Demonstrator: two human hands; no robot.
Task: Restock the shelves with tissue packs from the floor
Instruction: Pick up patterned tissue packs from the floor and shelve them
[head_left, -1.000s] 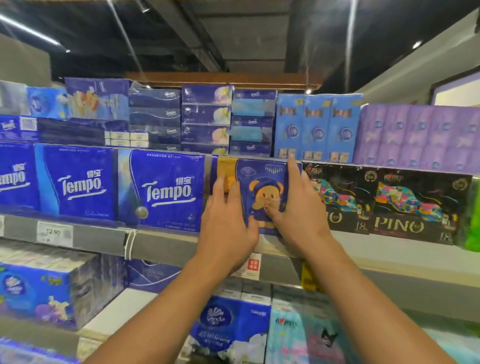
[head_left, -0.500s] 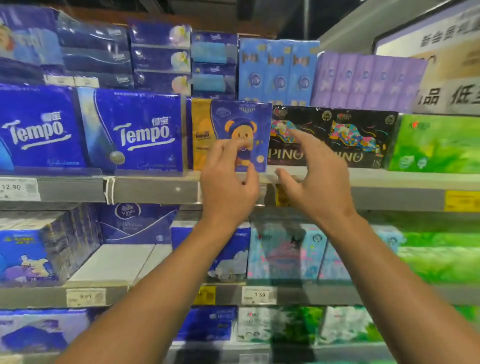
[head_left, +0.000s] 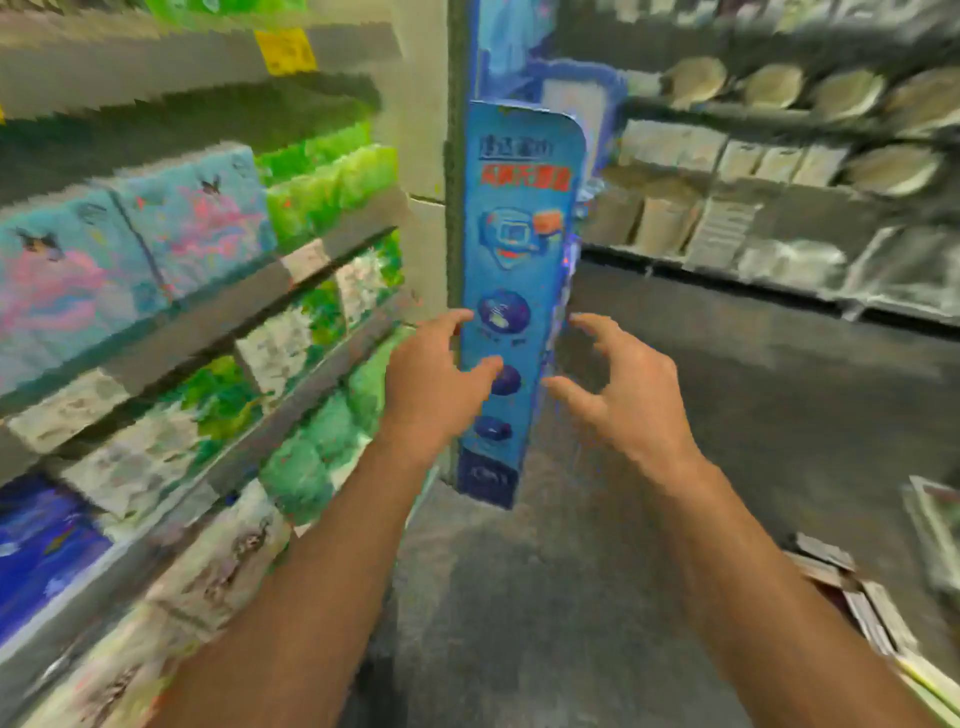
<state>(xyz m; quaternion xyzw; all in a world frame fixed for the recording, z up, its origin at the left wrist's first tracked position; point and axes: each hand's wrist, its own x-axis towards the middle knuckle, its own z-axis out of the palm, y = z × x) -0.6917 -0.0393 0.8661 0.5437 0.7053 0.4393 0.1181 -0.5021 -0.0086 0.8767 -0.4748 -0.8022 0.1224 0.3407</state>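
This is a shop aisle, a supermarket by the look of it. On the left run tiered metal shelves (head_left: 291, 291) stacked tight with wrapped tissue packs (head_left: 197, 218) in pale blue, green and deep blue, and a yellow price tag (head_left: 285, 49) is clipped to a shelf edge. A tall blue advertising sign (head_left: 514, 291) with printed pictures and characters stands out from the end of the shelving (the lettering is too blurred to read). Across the grey floor (head_left: 519, 597), another shelf run (head_left: 779, 171) holds pale packaged goods in rows.
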